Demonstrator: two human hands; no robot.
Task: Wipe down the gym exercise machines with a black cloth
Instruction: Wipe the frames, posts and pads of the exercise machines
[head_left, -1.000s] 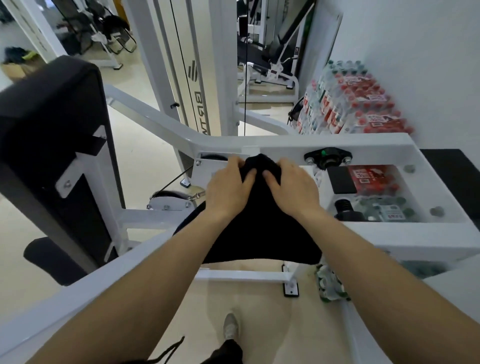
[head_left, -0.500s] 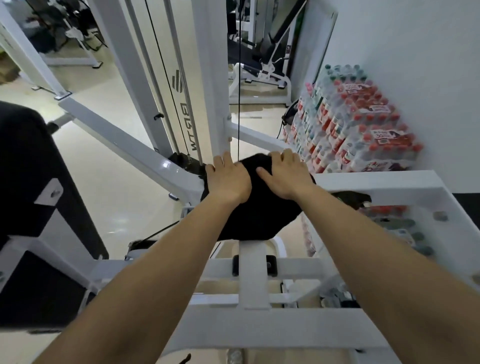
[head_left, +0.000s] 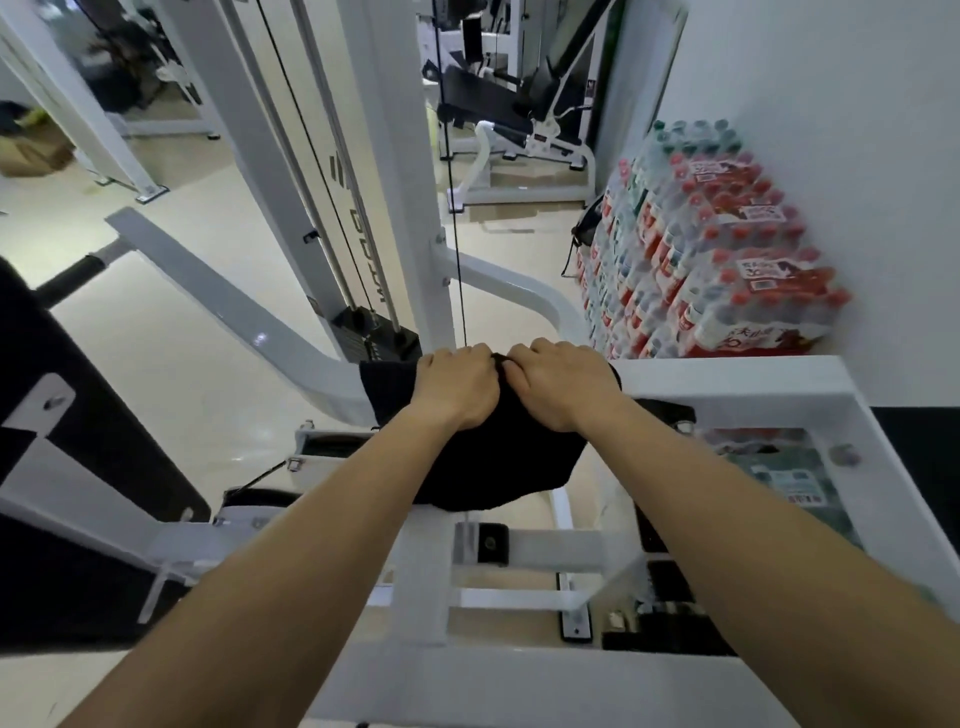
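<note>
A black cloth (head_left: 498, 462) is draped over the far white bar of the exercise machine's frame (head_left: 727, 376), its lower part hanging toward me. My left hand (head_left: 454, 387) and my right hand (head_left: 563, 387) lie side by side on top of the cloth, fingers curled over its far edge and gripping it against the bar. A black cable (head_left: 457, 249) runs straight up from just beyond my fingertips, alongside the white upright (head_left: 395, 171) of the weight tower.
Shrink-wrapped packs of red-capped water bottles (head_left: 711, 260) are stacked against the right wall. A black pad (head_left: 78, 457) fills the left side. White cross bars (head_left: 535, 551) lie below my forearms. Another machine (head_left: 509, 130) stands at the back on the cream floor.
My hands and the cloth have slid forward along the frame to its far bar, and my fingers now curl over the cloth's far edge. The view has tilted up and forward.
</note>
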